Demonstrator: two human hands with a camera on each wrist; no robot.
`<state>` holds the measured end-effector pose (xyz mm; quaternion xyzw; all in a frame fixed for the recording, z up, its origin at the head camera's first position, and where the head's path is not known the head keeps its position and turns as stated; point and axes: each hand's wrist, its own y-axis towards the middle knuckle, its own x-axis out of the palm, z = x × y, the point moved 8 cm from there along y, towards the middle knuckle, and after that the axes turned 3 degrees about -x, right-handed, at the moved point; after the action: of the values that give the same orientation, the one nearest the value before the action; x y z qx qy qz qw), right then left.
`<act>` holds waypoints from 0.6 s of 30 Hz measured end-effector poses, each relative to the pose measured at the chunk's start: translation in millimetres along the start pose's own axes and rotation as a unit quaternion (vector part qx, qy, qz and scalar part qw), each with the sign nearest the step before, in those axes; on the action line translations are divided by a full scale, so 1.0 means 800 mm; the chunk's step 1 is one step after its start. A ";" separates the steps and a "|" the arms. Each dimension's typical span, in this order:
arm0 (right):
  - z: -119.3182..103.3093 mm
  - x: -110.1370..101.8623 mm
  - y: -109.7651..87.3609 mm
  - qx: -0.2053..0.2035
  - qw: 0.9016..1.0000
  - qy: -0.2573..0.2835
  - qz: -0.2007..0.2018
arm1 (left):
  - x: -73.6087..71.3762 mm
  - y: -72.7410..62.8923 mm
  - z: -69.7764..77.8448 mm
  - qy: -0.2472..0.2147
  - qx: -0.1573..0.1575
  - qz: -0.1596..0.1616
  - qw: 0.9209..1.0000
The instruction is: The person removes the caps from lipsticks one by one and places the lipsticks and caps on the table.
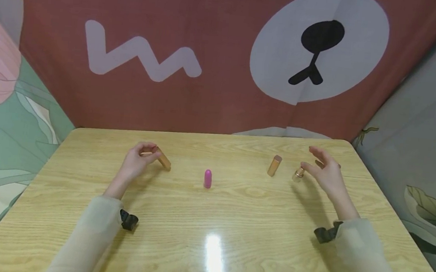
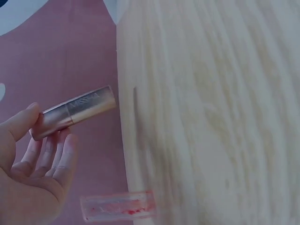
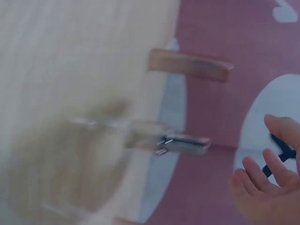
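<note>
My left hand (image 1: 141, 157) pinches one end of a gold lipstick tube (image 1: 164, 160) between thumb and fingers; its lettered side shows in the left wrist view (image 2: 77, 111). Beside that hand, a clear tube with red smears (image 2: 117, 206) lies on the table, mostly hidden in the head view. On the right, my right hand (image 1: 326, 172) has relaxed, spread fingers and holds nothing. Its thumb overlaps a small shiny tube with a clear base (image 1: 298, 174) in the head view, but the right wrist view shows a gap between fingertips and tube (image 3: 183, 144).
A magenta, round-topped tube (image 1: 207, 179) stands mid-table. Another gold tube (image 1: 274, 165) is left of the shiny one. The wooden table (image 1: 176, 237) ends at a wall cloth (image 1: 221, 105) with a cartoon face. Part of a brownish thing (image 3: 126, 221) shows at the right wrist view's bottom edge.
</note>
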<state>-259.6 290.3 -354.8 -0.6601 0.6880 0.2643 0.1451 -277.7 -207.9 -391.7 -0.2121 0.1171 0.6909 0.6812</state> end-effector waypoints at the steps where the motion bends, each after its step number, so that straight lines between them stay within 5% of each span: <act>1: -0.008 -0.001 0.000 -0.003 1.000 0.003 0.006 | 0.000 0.000 0.001 -0.005 -0.001 0.000 1.000; 10: -0.085 0.023 0.000 -0.060 0.997 0.041 0.010 | 0.007 -0.006 0.027 -0.099 0.016 0.000 0.995; 18: -0.130 0.070 0.006 -0.077 0.993 0.076 -0.056 | 0.019 -0.013 0.052 -0.154 0.016 0.016 0.988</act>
<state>-253.9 186.3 -299.6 -0.7248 0.6369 0.2567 0.0557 -272.6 -175.1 -360.6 -0.0906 0.0256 0.7238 0.6835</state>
